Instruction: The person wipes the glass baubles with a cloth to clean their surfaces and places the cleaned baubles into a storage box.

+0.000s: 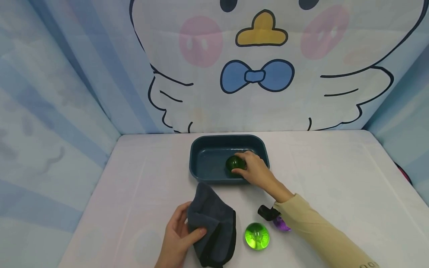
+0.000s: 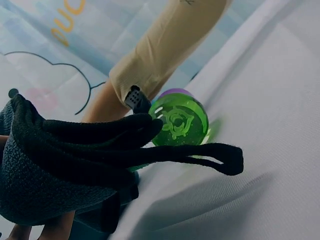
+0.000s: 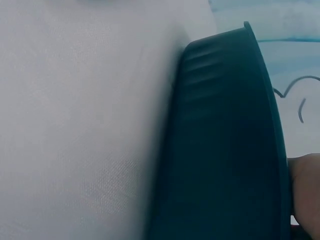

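In the head view my left hand (image 1: 181,236) grips a folded dark grey cloth (image 1: 214,223) with black edging, thumb on its near face. A black loop at the cloth's end shows in the left wrist view. My right hand (image 1: 253,167) reaches over the near wall of a dark teal rectangular tray (image 1: 229,181). Between its thumb and fingers is a dark green ball (image 1: 234,163), inside the tray; whether it touches the floor I cannot tell. The right wrist view shows the tray's outer wall (image 3: 220,140) and a bit of the hand (image 3: 306,187).
A clear bright green ball (image 1: 257,236) lies on the white tabletop (image 1: 157,178), right of the cloth. Beyond it is a black and purple object (image 1: 268,213), partly covered by the right sleeve (image 1: 315,227). A printed curtain (image 1: 261,108) stands behind the table.
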A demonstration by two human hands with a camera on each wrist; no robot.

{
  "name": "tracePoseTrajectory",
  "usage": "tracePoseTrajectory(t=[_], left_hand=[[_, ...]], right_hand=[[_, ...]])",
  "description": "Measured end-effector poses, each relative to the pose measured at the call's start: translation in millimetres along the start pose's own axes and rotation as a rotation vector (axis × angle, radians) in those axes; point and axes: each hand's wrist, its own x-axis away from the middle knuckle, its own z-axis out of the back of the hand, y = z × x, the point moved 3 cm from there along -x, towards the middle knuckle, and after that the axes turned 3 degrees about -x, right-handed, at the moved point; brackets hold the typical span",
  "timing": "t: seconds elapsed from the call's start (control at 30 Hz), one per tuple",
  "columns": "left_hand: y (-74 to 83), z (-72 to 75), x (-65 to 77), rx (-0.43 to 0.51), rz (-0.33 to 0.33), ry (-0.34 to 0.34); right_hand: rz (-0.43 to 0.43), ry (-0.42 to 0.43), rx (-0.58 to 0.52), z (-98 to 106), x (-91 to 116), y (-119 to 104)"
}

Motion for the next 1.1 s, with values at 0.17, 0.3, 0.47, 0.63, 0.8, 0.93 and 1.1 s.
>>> tracePoseTrajectory(t=[0.17,0.3,0.47,0.63,0.8,0.93,1.1], left_hand=[[-0.6,-0.7,0.2,-0.003,0.012,0.012],[-1.0,-1.1,0.2,-0.005,0.020,0.020],[-1.2,-1.3,-0.3,-0.001,0.042,0.025],[-0.4,-1.9,-1.4,-0.002,0.051,0.026],[-0.1,-2.5,-0.4,-0.004,0.055,0.032],[-0.1,-2.9,-0.5,-0.004,0.053,0.028],[-0.7,-3.3,-1.6,-0.004,0.052,0.025]], right_hand=[[-0.013,-0.042,0.028,2.1,-2.0,1.3],[-0.014,-0.054,0.044,6.3,-1.8,1.2],[0.006,-0.010,0.032,15.1,1.8,-0.9],[0.024,0.010,0.003,22.8,6.4,-2.6],[0.049,0.016,-0.025,28.9,13.8,-4.6],[0.073,0.027,-0.029,34.1,22.6,-6.4],[0.136,0.032,-0.030,41.5,38.9,-8.2]])
